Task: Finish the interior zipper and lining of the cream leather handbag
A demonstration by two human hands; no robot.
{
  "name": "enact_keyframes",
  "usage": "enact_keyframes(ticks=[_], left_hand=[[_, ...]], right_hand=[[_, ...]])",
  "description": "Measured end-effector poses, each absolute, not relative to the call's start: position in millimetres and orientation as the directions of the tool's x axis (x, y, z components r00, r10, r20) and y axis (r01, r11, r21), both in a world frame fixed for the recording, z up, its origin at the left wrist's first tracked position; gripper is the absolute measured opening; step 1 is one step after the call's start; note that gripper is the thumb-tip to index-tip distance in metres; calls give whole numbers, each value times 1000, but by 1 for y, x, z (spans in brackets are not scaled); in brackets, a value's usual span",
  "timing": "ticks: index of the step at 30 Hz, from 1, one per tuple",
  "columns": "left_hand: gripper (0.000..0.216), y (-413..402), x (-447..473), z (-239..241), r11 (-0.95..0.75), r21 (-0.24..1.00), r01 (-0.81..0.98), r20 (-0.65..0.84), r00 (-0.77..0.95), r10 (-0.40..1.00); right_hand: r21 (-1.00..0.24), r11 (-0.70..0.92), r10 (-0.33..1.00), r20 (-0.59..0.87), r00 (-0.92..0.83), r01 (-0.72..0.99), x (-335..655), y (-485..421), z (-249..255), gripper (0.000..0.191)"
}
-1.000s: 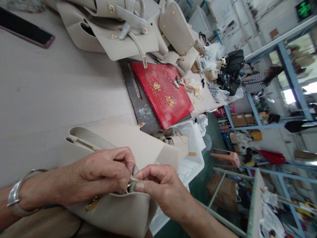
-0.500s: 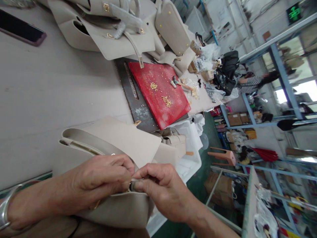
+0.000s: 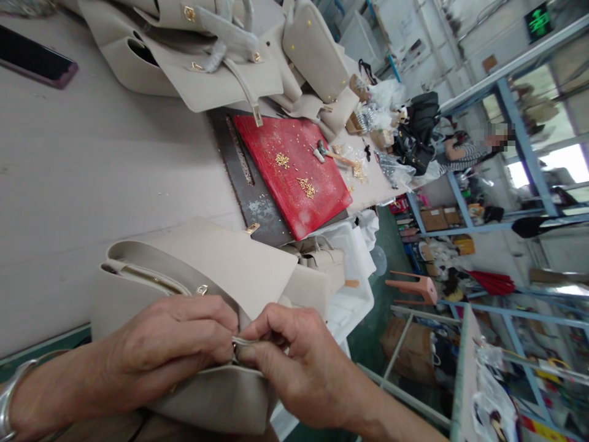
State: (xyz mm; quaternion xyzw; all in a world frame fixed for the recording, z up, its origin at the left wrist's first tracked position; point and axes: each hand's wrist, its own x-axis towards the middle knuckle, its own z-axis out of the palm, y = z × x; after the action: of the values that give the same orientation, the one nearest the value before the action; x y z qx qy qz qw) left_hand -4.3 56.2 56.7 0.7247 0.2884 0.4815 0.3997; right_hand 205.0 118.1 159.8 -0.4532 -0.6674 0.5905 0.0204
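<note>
A beige leather handbag [image 3: 216, 264] lies at the near edge of the table with its flap open and a gold zipper along the top. My left hand [image 3: 170, 347] is closed over the bag's upper edge, fingers pinched on a narrow beige strap [image 3: 243, 341]. My right hand [image 3: 294, 362] meets it from the right, thumb and forefinger pinched on the same strap, next to a small metal ring. The two hands touch at the fingertips. A silver bangle [image 3: 7, 399] sits on my left wrist.
A red board [image 3: 294, 175] with small piles of gold studs lies on a dark metal plate [image 3: 239, 172] mid-table. Several beige bags [image 3: 221, 55] are heaped at the far end. A phone [image 3: 37, 64] lies far left. A small hammer [image 3: 331, 153] rests beyond the board. A seated person [image 3: 473, 147] is in the background.
Both hands have slid a little lower and left in view with the bag, still pinching the strap. A gold zipper pull on the bag has come into sight.
</note>
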Motion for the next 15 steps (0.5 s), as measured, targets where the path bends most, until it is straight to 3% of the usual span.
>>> enact_keyframes(ticks=[8, 15], left_hand=[[21, 55, 1, 57, -480, 876, 40, 441, 337, 832], [20, 52, 3, 56, -509, 855, 99, 465, 290, 837]], right_hand=[[-806, 219, 596, -336, -729, 550, 208, 119, 161, 12], [-788, 254, 596, -329, -732, 561, 207, 119, 164, 9]])
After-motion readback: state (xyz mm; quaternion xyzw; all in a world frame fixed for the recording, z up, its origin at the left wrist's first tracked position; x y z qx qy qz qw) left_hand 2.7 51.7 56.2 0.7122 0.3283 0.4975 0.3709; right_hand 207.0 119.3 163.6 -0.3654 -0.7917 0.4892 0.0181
